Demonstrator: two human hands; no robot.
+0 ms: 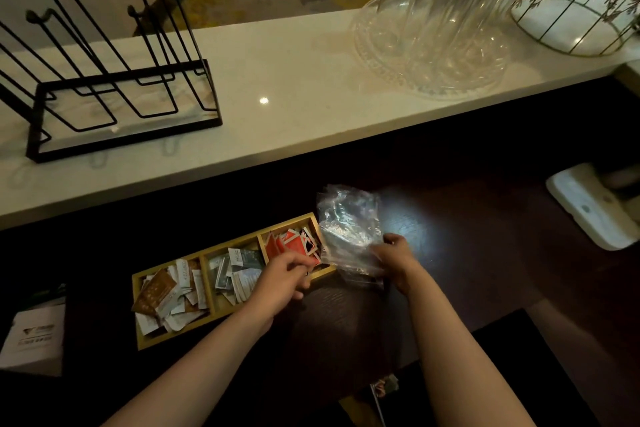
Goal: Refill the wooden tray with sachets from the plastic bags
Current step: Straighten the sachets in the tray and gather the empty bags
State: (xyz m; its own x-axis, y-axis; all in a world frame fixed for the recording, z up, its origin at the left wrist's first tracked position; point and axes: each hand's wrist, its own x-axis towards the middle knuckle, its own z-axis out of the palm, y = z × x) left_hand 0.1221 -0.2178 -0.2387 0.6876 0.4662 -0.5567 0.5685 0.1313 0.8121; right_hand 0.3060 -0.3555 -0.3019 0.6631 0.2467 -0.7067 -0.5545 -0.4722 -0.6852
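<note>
Low in the frame's centre, the right hand [393, 258] grips a crumpled plastic bag [348, 229] beside the wooden tray [173, 340] on the dark desk [467, 253]; the left hand [285, 276], fingers curled, pinches among red sachets [289, 243] in the tray's rightmost compartment.

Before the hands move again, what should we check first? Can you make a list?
1. Tray sits flat on the dark table: ok.
2. Right hand grips the bag: ok.
3. Bag still has sachets inside: cannot tell, it looks clear and crumpled.
4. Left hand is over the red sachets compartment, fingers curled: ok; whether it pinches one, cannot tell.
5. Room left in the compartments: not ok on the left, where white and brown sachets spill over the edge.
</note>
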